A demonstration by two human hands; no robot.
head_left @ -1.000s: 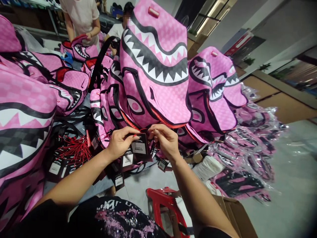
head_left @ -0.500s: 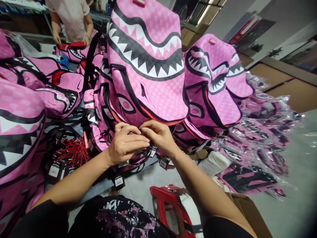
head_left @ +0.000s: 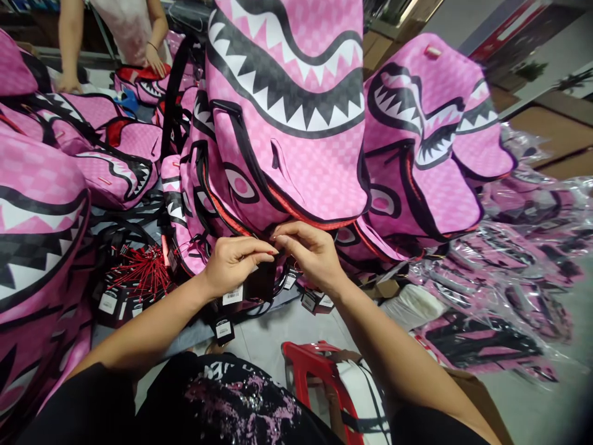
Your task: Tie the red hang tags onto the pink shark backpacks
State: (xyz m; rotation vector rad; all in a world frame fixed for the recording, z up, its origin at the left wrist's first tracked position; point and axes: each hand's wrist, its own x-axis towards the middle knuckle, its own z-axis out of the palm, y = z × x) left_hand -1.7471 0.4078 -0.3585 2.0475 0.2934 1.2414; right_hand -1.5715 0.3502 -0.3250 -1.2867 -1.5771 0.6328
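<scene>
My left hand [head_left: 236,259] is closed in a pinch, with a speck of red at its fingertips and a black hang tag [head_left: 260,281] dangling just below. The red looks like part of the tag's string. Almost touching it, my right hand [head_left: 309,252] pinches thumb against fingers; whatever lies between them is too small to make out. Both hands are at the lower front of a pink backpack [head_left: 319,176] printed with a toothed shark mouth, just under its red-edged zipper. More hang tags with white labels [head_left: 223,329] hang beneath the hands.
On the left lie a bundle of red tag strings [head_left: 144,272] and more pink backpacks [head_left: 37,210]. Other backpacks [head_left: 428,142] stand right, beside plastic-wrapped ones [head_left: 491,340]. A red stool [head_left: 303,377] stands below. Across the table, a co-worker's hand [head_left: 156,60] touches a bag.
My fingers have shifted slightly at the string, and the black hang tag now shows below my left hand. The view has moved closer to the backpacks. The co-worker's arms have spread apart.
</scene>
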